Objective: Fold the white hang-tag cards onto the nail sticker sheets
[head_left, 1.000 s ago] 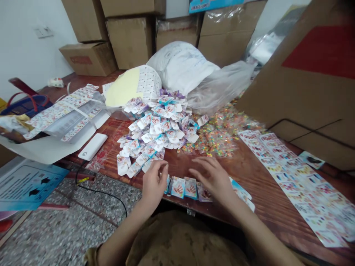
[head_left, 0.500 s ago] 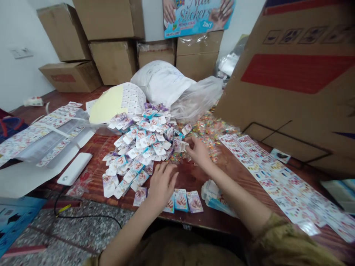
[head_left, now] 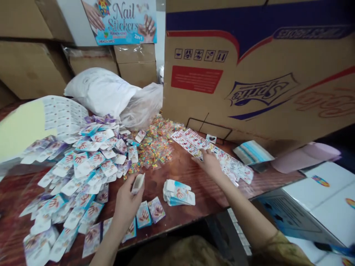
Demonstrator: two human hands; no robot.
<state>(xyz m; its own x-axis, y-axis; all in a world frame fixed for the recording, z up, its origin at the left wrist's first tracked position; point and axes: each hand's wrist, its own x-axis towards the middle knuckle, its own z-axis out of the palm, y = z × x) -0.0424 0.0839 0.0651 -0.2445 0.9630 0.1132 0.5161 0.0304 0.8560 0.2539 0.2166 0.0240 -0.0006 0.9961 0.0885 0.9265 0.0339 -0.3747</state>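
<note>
Reddish table (head_left: 181,168): left hand (head_left: 126,199) grasps a pale, open-topped box (head_left: 138,183); right hand (head_left: 210,164) is at sticker sheets (head_left: 227,159), grip unclear from here; heaped cartons (head_left: 85,166) crowd the left.

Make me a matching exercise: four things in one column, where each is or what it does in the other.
1. Left hand
2. Right hand
3. White sack
4. Clear packets

A. Behind the pile of cartons
B. At the sticker sheets
C. Filled with orange, green and yellow bits
D. Holding a small box

Pairs: 1-D, 2-B, 3-A, 4-C
</note>
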